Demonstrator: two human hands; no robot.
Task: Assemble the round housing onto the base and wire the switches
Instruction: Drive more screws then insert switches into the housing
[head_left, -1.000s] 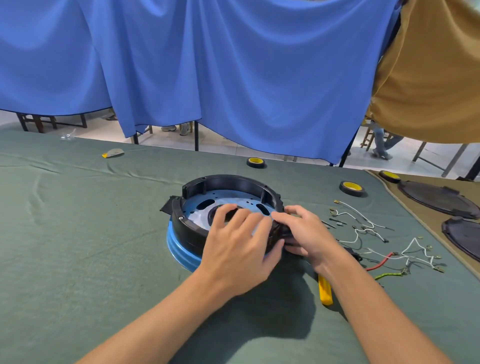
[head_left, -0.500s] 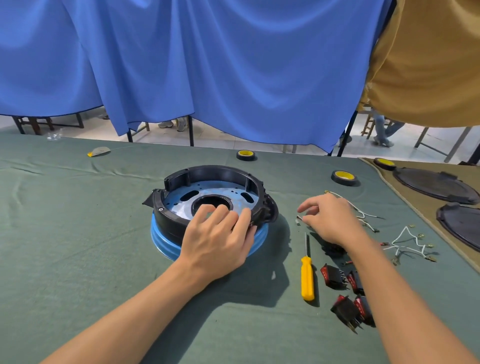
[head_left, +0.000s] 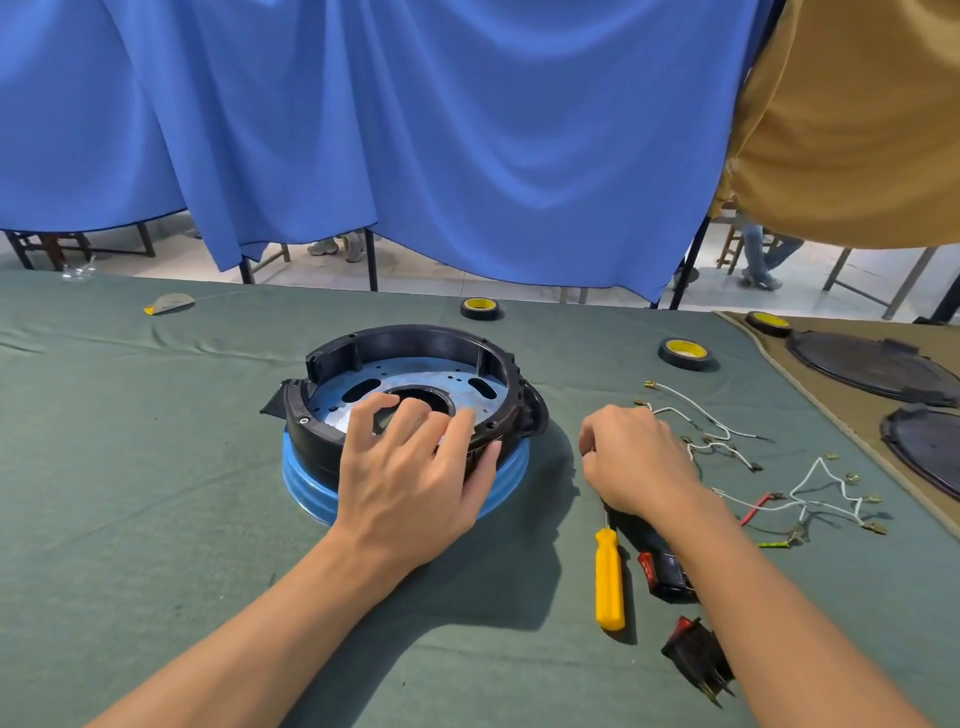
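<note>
Housing (head_left: 314, 439) seated on blue base (head_left: 304, 480) | left hand (head_left: 410, 478) grips its rim | right hand (head_left: 639, 462) grip unclear

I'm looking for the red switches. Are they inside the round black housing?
No, the red switches lie on the green cloth beside the yellow screwdriver, outside the black housing.

Three yellow-cored tape rolls (head_left: 685, 353) lie across my green-clothed tabletop (head_left: 130, 467), and a yellow-handled screwdriver (head_left: 609, 584) lies near me. Two dark round lids (head_left: 867, 366) rest far right. A blue curtain (head_left: 415, 130) hangs beyond.
</note>
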